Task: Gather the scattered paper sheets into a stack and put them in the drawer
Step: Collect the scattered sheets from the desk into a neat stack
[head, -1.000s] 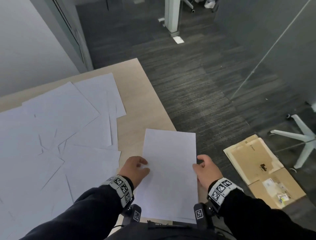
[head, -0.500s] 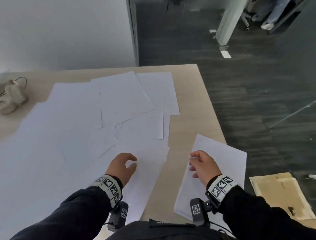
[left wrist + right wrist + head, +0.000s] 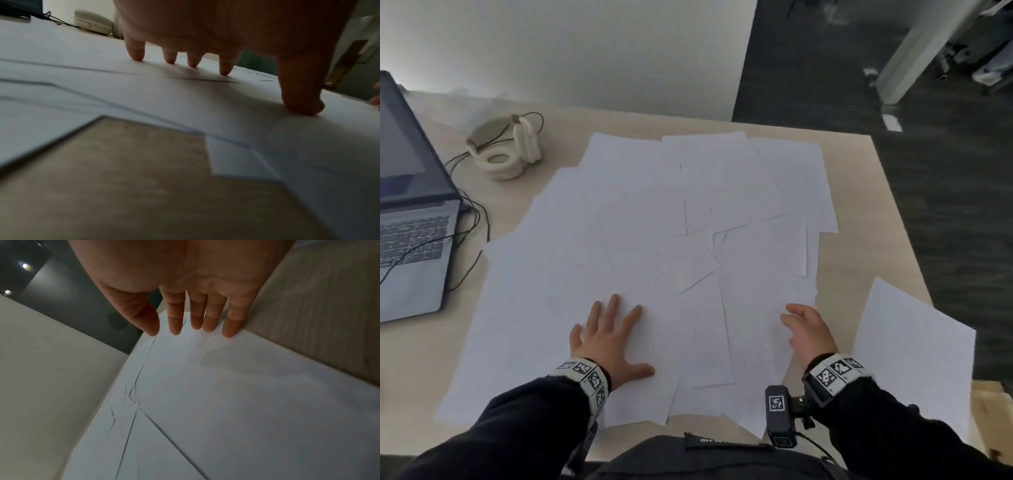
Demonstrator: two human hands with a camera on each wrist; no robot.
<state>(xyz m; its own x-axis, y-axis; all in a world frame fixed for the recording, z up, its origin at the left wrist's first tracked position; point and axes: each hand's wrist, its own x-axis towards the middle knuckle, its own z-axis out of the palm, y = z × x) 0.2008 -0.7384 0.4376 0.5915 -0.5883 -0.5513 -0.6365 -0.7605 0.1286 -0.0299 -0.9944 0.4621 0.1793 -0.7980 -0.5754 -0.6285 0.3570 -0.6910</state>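
Sheets (image 3: 654,222) overlapped; lower edges hidden

Your left hand (image 3: 236,27) hangs over the overlapping paper sheets (image 3: 144,91), fingers spread, its fingertips (image 3: 136,56) and thumb touching the top sheet. Bare tabletop (image 3: 133,186) shows nearer the camera, between sheet edges. Pale headphones (image 3: 92,21) with a dark cable lie beyond the sheets.

Dim, soft light; blurred wrist views
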